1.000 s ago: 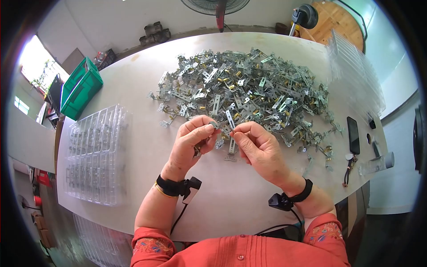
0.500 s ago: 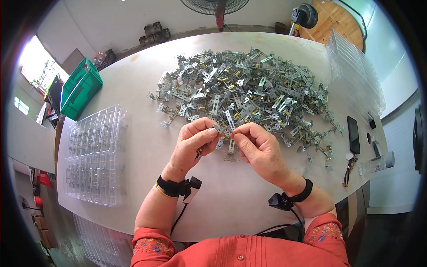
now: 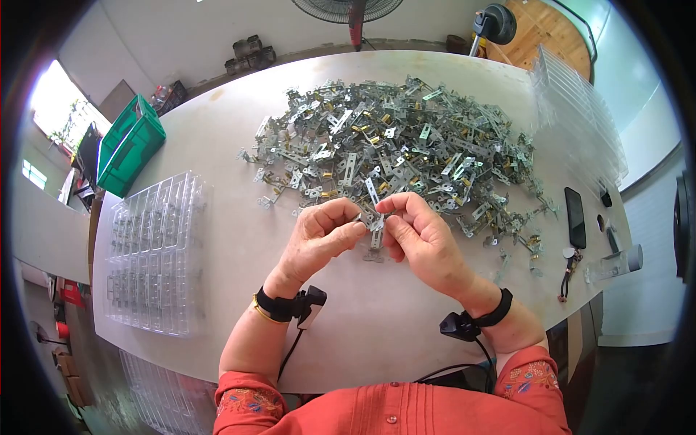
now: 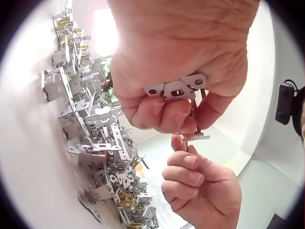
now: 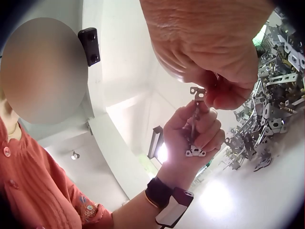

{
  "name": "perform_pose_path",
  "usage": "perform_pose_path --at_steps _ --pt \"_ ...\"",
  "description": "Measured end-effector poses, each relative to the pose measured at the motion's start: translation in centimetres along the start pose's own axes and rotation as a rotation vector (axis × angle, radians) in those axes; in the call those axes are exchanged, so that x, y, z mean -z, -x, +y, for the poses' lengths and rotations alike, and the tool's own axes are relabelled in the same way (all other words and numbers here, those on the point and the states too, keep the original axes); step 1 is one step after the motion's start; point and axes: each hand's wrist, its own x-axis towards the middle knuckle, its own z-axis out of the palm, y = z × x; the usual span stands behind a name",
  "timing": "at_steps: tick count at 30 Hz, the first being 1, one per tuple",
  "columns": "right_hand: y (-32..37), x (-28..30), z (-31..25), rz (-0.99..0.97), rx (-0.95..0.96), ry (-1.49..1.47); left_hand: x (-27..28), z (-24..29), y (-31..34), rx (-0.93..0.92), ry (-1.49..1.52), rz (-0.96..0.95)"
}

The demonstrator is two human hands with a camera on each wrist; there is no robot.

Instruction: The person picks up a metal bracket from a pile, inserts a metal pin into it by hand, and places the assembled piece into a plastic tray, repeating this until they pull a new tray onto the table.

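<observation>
At the six o'clock edge of the heap of brackets (image 3: 406, 148), my left hand (image 3: 317, 235) grips a metal bracket (image 4: 168, 89) and my right hand (image 3: 426, 246) pinches its end. A slipping fingertip could, I judge, drop it among its lookalikes. No brand, label or writing is legible.

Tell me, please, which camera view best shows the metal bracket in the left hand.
The left wrist view: the bracket looks largest there, the holes in its plate clear against the left hand. The right wrist view shows both ends, but smaller, with the middle partly covered; in the head view, the hand hides most of it.
</observation>
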Motion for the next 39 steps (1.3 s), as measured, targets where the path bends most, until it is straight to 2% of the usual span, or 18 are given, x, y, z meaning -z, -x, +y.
perform_pose_path --at_steps 2,13,17,20,22,24,26,27,28,30,31,35,39 --pt "-0.1 0.1 -0.1 -0.011 -0.035 -0.037 -0.4 0.7 0.2 -0.027 -0.091 0.003" --pt "-0.4 0.7 0.1 -0.133 -0.136 -0.260 -0.4 0.5 0.3 -0.026 -0.171 -0.028" --pt "-0.3 0.7 -0.2 -0.102 -0.134 -0.151 -0.6 0.5 0.3 -0.036 -0.202 -0.060" --pt "-0.7 0.8 0.8 -0.100 -0.101 -0.114 -0.9 0.6 0.2 -0.084 -0.300 -0.094" --pt "-0.9 0.8 1.8 -0.054 0.112 -0.045 -1.2 0.3 0.1 -0.144 -0.382 -0.113" --pt "-0.7 0.7 1.3 -0.021 0.166 -0.092 -1.7 0.1 0.0 -0.204 -0.463 -0.132" --pt "-0.7 0.6 1.2 0.014 0.220 -0.137 -2.3 -0.1 -0.1 -0.385 -0.652 -0.002" --pt "-0.8 0.7 1.3 0.054 0.278 -0.100 -2.7 0.3 0.0 -0.384 -0.646 0.077" --pt "-0.8 0.7 1.3 0.094 0.337 -0.063 -2.8 0.2 -0.1 -0.387 -0.645 0.070" --pt "-0.8 0.4 0.9 0.102 0.313 -0.091 -2.9 0.0 -0.3 -0.459 -0.690 0.247" --pt "-0.8 0.3 0.8 0.099 0.287 -0.121 -2.9 0.0 -0.4 -0.496 -0.695 0.274" --pt "-0.6 0.6 0.8 0.009 0.178 -0.073 -3.3 0.1 -0.2 -0.479 -0.782 0.276" --pt "-0.4 0.6 0.4 0.015 0.144 -0.063 -3.4 0.0 -0.2 -0.578 -0.840 0.234"
